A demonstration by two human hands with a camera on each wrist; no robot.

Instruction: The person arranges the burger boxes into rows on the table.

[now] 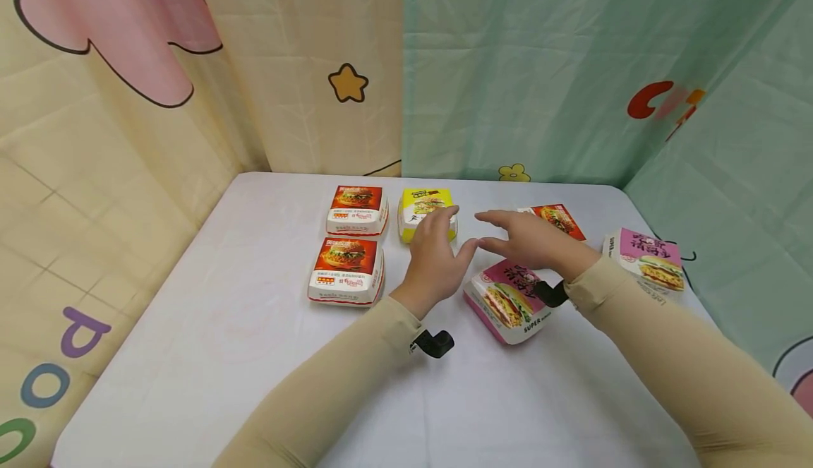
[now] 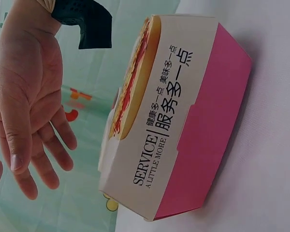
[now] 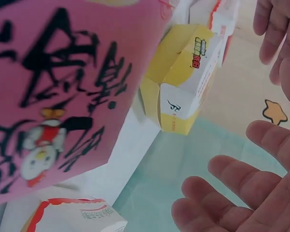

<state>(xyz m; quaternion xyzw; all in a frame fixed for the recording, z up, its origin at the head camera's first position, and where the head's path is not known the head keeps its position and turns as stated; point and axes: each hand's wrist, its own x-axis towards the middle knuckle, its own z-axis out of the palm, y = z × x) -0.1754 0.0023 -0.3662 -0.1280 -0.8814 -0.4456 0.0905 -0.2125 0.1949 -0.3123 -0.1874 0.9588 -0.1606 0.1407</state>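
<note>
In the head view my left hand (image 1: 438, 260) is raised over the middle of the table with its fingers extended and thumb spread, holding nothing. Facing it is my right hand (image 1: 527, 238), fingers stretched toward the left one; it too holds nothing. Just below the right hand, a pink-and-white burger box (image 1: 508, 302) sits at an angle, its far edge partly covered. The left fingers overlap a yellow burger box (image 1: 425, 198) behind them. The left wrist view shows the pink box's side (image 2: 208, 111) beside the right hand (image 2: 29, 92).
Two red-and-white burger boxes (image 1: 348, 270) stand one behind the other on the left. Another red-topped box (image 1: 559, 221) is partly hidden behind the right hand. A second pink-and-white box (image 1: 654, 260) lies at the right. Printed curtains (image 1: 305, 122) surround the white table (image 1: 209, 327).
</note>
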